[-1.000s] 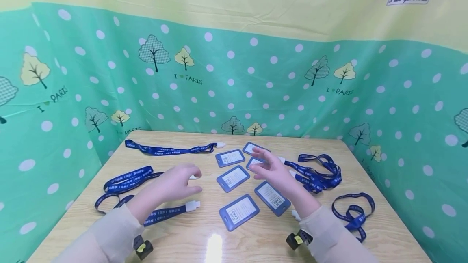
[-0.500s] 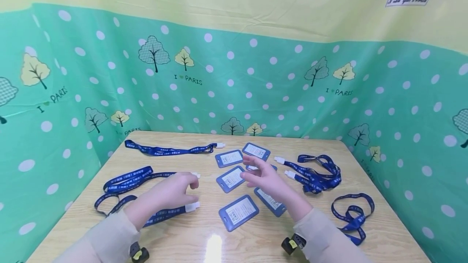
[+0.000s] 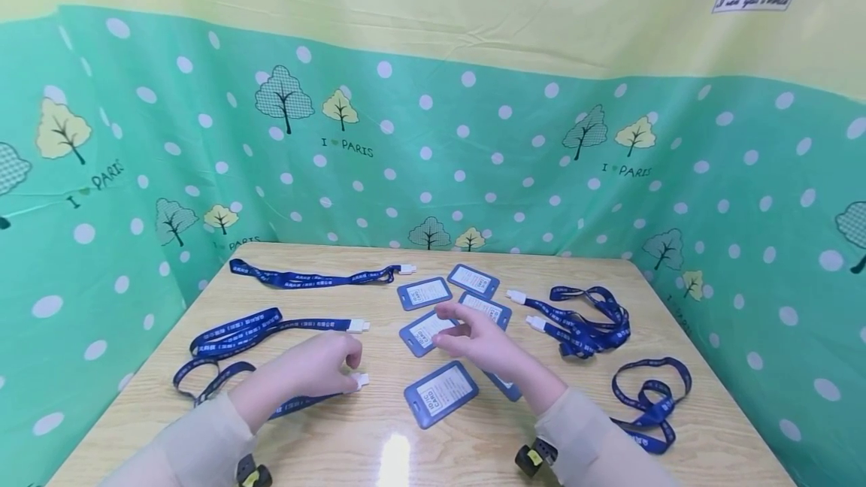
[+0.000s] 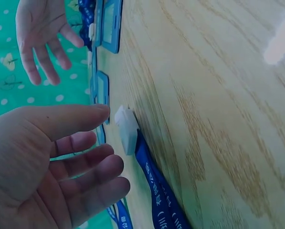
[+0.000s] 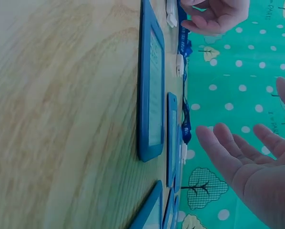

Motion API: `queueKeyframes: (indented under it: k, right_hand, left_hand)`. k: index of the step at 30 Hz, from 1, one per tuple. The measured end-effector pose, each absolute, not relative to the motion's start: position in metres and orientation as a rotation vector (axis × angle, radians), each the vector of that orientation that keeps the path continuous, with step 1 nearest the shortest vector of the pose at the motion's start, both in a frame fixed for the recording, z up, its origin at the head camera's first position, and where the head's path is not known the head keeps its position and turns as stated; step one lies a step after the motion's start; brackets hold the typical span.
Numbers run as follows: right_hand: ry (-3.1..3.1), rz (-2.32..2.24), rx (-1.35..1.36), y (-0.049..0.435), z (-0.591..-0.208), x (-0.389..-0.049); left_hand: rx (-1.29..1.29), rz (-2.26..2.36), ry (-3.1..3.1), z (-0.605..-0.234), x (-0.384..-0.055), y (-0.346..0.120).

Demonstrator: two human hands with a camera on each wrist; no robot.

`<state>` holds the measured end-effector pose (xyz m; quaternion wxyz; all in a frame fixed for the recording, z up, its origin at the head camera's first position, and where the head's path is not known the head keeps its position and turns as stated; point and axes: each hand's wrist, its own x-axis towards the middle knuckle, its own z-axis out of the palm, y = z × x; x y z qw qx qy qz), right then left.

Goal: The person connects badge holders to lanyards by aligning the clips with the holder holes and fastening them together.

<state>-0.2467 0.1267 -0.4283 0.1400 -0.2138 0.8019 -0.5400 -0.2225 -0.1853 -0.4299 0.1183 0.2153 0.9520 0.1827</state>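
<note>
In the head view my left hand (image 3: 314, 370) hovers over the front-left blue lanyard, close to its white clip (image 3: 361, 380). The left wrist view puts the thumb beside the white plastic clip (image 4: 127, 129), with nothing between thumb and loosely bent fingers. My right hand (image 3: 483, 344) hangs above the blue ID card holders, its fingers spread and holding nothing. It partly covers the middle holder (image 3: 421, 333) and one behind the wrist. The nearest card holder (image 3: 441, 394) lies flat in full view. From the right wrist view, a holder (image 5: 152, 90) lies on the wood, apart from the hand.
More lanyards lie at the left, one along the back (image 3: 318, 279) and one mid-left (image 3: 237, 333). At the right are a bundled pair (image 3: 588, 325) and a looped lanyard (image 3: 652, 400). A patterned curtain (image 3: 433, 156) surrounds the wooden table (image 3: 338, 449).
My left hand has come down toward the front-left lanyard's clip, uncovering the mid-left lanyard's clip. My right hand has drifted left and nearer over the card holders, uncovering the back ones.
</note>
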Motion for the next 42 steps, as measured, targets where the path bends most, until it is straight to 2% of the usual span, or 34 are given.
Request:
queueKeyframes:
  k: [42]
  right_hand:
    - [2.341,-1.302,-0.758,0.096,-0.442,-0.236]
  left_hand:
    - [0.671,0.435,2.831,-0.437,-0.212,-0.187]
